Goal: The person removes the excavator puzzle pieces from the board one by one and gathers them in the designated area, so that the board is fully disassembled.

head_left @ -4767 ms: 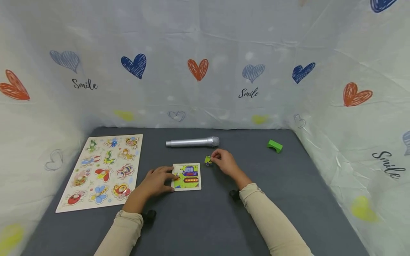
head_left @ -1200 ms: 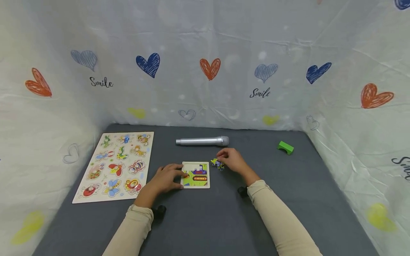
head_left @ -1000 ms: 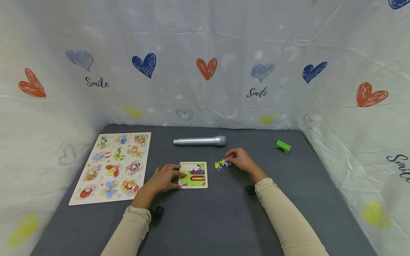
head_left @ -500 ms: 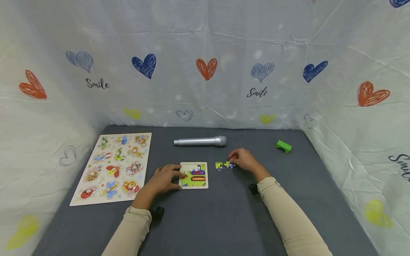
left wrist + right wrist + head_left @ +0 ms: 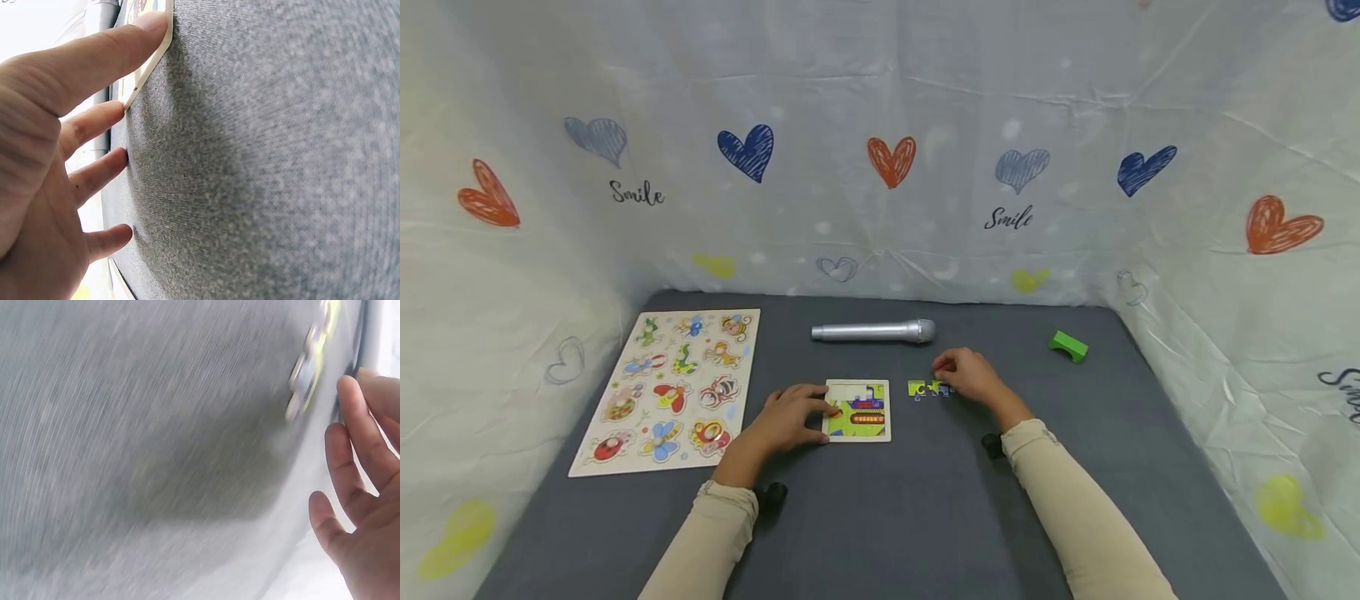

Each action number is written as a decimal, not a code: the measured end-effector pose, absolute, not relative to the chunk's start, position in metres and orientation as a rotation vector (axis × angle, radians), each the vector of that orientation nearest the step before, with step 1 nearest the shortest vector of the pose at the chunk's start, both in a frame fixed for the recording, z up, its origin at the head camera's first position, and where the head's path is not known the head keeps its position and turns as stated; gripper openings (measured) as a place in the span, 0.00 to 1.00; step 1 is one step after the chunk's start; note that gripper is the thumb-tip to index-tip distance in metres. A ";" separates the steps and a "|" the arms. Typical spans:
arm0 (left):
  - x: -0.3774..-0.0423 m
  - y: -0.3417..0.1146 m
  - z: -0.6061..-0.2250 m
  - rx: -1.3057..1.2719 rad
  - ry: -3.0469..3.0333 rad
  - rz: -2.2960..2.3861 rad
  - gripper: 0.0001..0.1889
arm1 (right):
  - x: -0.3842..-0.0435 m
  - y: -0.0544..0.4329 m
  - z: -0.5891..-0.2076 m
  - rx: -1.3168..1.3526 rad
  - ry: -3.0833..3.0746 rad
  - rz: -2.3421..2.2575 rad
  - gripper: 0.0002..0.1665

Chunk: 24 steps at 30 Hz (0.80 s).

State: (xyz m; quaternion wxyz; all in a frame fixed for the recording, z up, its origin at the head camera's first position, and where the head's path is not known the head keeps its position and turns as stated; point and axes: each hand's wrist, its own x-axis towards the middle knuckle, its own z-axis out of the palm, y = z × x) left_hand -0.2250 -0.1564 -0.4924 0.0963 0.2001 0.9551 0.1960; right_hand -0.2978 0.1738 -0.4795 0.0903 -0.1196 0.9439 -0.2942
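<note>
A small square jigsaw tray (image 5: 848, 390) with a purple-and-orange tractor picture lies mid-table, its upper left part showing bare backing. My left hand (image 5: 784, 418) rests at its left side, fingers spread, one fingertip over the picture and the thumb at the near corner. In the left wrist view the thumb (image 5: 134, 44) lies on the tray's pale rim. Loose green-and-purple jigsaw pieces (image 5: 917, 389) form a short row just right of the tray. My right hand (image 5: 972, 375) hovers at the row's right end; in the right wrist view its fingers stand apart from the blurred pieces (image 5: 306, 375).
Behind the tray lies a silver toy microphone (image 5: 872, 332). A large insect puzzle board (image 5: 580, 461) lies at the left, close to the left forearm. A green arch block (image 5: 1068, 346) sits at the back right. A white curtain (image 5: 955, 100) with printed hearts closes off the back and sides.
Jigsaw pieces have left the tray's upper part. First bunched beside the tray, they are now spread in a row as my right hand moved rightward. My left hand has stayed on the tray.
</note>
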 end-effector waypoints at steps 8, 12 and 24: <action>-0.227 -0.155 -0.495 0.598 2.826 0.596 0.24 | -0.282 0.126 -0.479 -0.776 2.931 -0.631 0.10; -0.228 -0.155 -0.495 0.594 2.825 0.582 0.24 | -0.277 0.105 -0.481 -0.986 2.887 -0.553 0.12; -0.227 -0.158 -0.495 0.601 2.825 0.576 0.24 | -0.272 0.087 -0.483 -1.026 2.830 -0.433 0.15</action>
